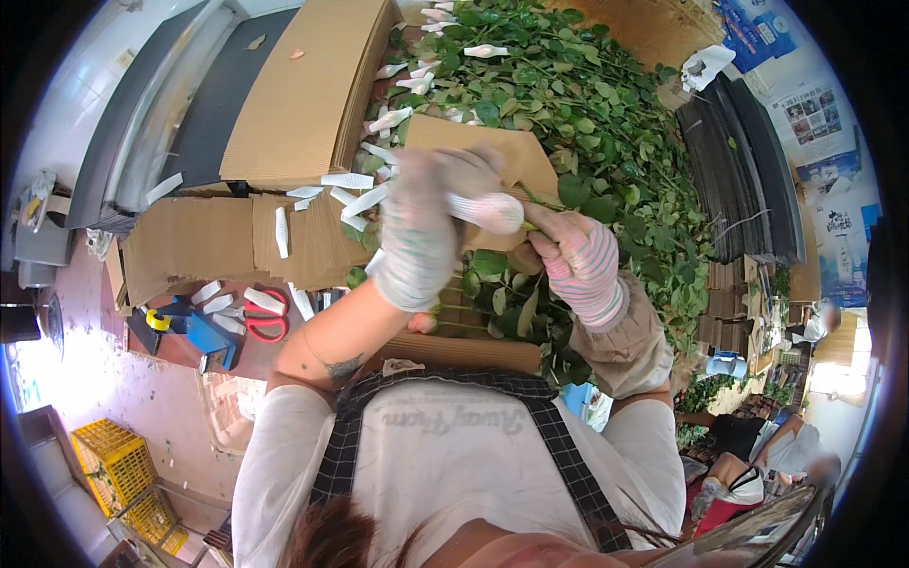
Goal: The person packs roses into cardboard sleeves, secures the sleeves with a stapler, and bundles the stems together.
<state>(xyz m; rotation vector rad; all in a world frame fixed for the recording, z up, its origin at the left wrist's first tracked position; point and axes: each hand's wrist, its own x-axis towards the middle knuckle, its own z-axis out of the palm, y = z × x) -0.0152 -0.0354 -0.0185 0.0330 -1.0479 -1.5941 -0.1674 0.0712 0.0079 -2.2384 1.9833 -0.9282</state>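
My left hand (426, 220), in a striped knit glove and blurred, is at the mouth end of a white mesh sleeve around a pale pink rose bud (501, 213); its exact finger hold is unclear. Just right of the bud, my right hand (572, 252), also gloved, pinches the rose stem. Beneath both hands lies a cardboard sheet (490, 135). More netted rose buds (389, 121) lie along the left edge of a big heap of leafy rose stems (589, 106). An uncovered pink rose (422, 323) rests near a cardboard roll (461, 353) before my body.
At left are stacked cardboard sheets (291, 92), loose white mesh sleeves (282, 233), red-handled scissors (266, 326) and a blue tape dispenser (206, 334). Dark stacked sheets (738, 163) stand at right. Yellow crates (113, 461) sit low at left. People are at work at lower right.
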